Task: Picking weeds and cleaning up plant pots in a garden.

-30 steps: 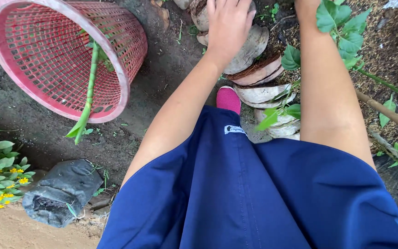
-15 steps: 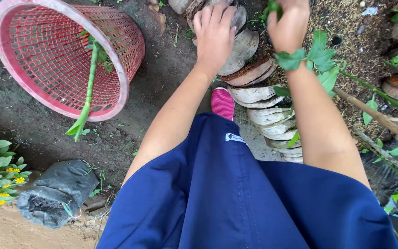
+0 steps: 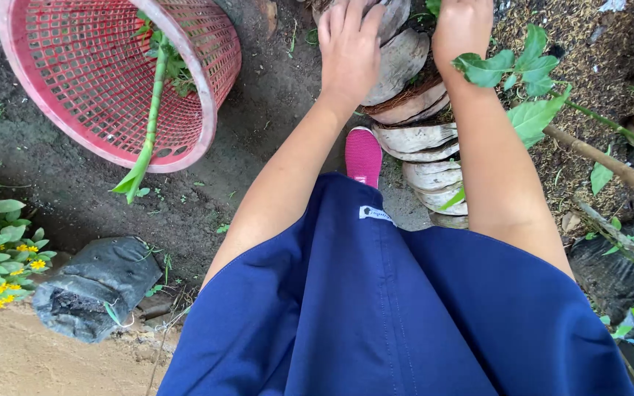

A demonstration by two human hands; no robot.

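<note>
Your left hand (image 3: pixel 348 51) is pressing down flat, fingers spread and together with nothing clamped in them, on a pale grey-brown coconut husk (image 3: pixel 405 62) at the top of the stack. That husk is looking dry, curved like a shallow bowl, with a fibrous brown rim just below your palm. Its long axis is running from under your left fingers across toward your right wrist, the rounded back facing up at you. Your right hand (image 3: pixel 461 26) is lying just beside the left, knuckles up, fingers curled down into green leaves (image 3: pixel 511 67); whether it is clamping a stem you cannot tell, since the fingertips are running out of view. Trailing back from both hands toward your body, I am counting about five more husk halves (image 3: pixel 423 158) overlapping in a row, edges pointing the same way. One pink shoe (image 3: pixel 363 154) is showing right beside that row, below your left wrist. Well off to the left of your left hand, one red basket (image 3: pixel 207 88) is lying tipped on the soil, holding one long green stalk (image 3: pixel 152 110) that is poking out over its rim.
</note>
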